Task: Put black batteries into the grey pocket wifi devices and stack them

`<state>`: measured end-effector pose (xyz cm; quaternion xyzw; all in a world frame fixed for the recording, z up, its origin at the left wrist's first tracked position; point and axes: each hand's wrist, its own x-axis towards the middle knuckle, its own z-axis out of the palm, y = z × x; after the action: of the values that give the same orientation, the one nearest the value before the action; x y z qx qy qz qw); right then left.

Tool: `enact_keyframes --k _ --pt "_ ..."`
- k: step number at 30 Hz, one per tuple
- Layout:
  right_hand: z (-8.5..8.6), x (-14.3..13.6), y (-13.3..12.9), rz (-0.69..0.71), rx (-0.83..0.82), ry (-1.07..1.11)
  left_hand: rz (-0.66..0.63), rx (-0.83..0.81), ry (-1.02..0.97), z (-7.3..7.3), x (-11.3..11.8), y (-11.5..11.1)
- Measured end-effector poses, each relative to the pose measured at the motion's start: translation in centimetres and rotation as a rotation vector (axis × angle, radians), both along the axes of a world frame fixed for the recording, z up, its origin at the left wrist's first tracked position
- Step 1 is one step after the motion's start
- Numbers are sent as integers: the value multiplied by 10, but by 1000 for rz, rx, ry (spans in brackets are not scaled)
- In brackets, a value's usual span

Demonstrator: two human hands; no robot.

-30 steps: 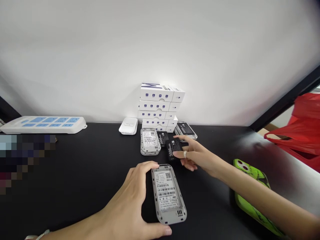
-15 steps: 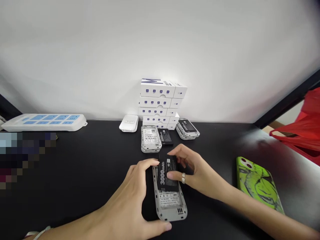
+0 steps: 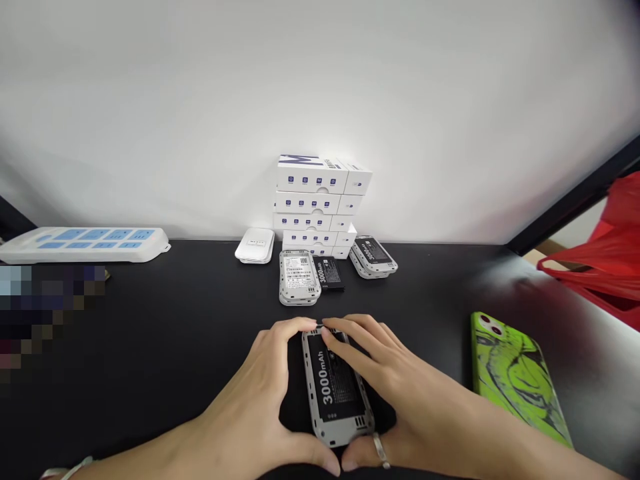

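Note:
A grey open-backed device [image 3: 340, 430], which looks like a pocket Wi-Fi router, lies on the black table in front of me. Its recess holds a black battery [image 3: 335, 380] marked 3000mAh, seated inside the frame. My left hand [image 3: 270, 400] spans the device's left side, fingertips at the top edge and thumb by the bottom edge. On the other side, my right hand [image 3: 395, 380] wears a ring, with its fingers over the top end of the device and battery and its thumb at the bottom edge. Part of the battery's right side is hidden by those fingers.
Behind are stacked white boxes [image 3: 310, 180], stacked open devices [image 3: 299, 277], a loose battery [image 3: 330, 273], battery-fitted devices [image 3: 373, 257] and white covers [image 3: 255, 245]. A power strip [image 3: 85, 245] lies left; a green phone [image 3: 517, 373] and red bag [image 3: 600, 257] are right.
The battery, tilted in my right hand before, now lies flat in the device's recess. My right hand has moved from pinching it to spanning the device; my left stays nearly in place.

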<state>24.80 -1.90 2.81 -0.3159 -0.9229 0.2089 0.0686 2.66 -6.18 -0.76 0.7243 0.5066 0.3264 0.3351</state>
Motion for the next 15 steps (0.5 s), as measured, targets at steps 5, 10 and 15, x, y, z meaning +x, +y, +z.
enact_keyframes --k 5,10,15 --pt "3 -3 -2 -30 -18 -31 0 -60 0 0 -2 0" --pt "4 29 10 -192 -50 -13 -44 -86 61 -1 -5 0" --pt "-2 78 35 -334 54 -105 48 -61 24 -1 0 -4"
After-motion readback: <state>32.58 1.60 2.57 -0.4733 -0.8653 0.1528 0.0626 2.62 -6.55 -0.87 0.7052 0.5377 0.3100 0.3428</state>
